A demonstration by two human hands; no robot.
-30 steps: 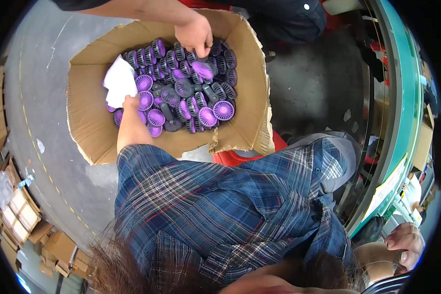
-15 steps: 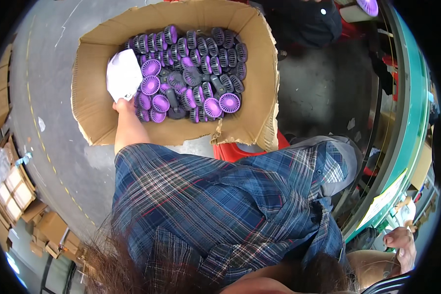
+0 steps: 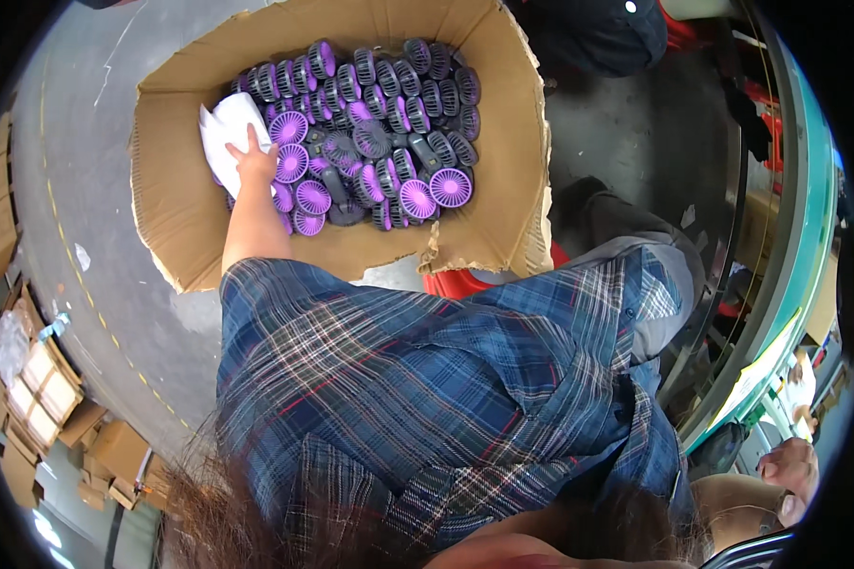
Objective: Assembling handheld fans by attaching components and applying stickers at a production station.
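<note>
Dozens of small fans (image 3: pixel 370 139) in purple and black fill the large open-topped cardboard box (image 3: pixel 508 142) in front of you, packed close inside its tall brown walls. Toward the far side, many of them stand on edge in tight slanting rows; nearer to you, several lie flat with their purple grilles facing up, and a few dark handles show between them. The box's rim is ragged, and its near edge has a torn notch. At the left end of the box, a crumpled white sheet (image 3: pixel 218 133) lies over some of the fans, close to the left wall; you cannot tell whether it is paper, cloth or plastic. Your left hand (image 3: pixel 255 166) reaches in over the near edge and rests on this sheet with its fingers spread wide, not closed around anything. Your right hand (image 3: pixel 789 472) is raised well apart from the box, at the lower right, its fingers bent; you cannot tell whether it has hold of anything. Beyond your left side, brown cartons (image 3: pixel 121 450) are heaped near a box with pale panels (image 3: pixel 40 387).
</note>
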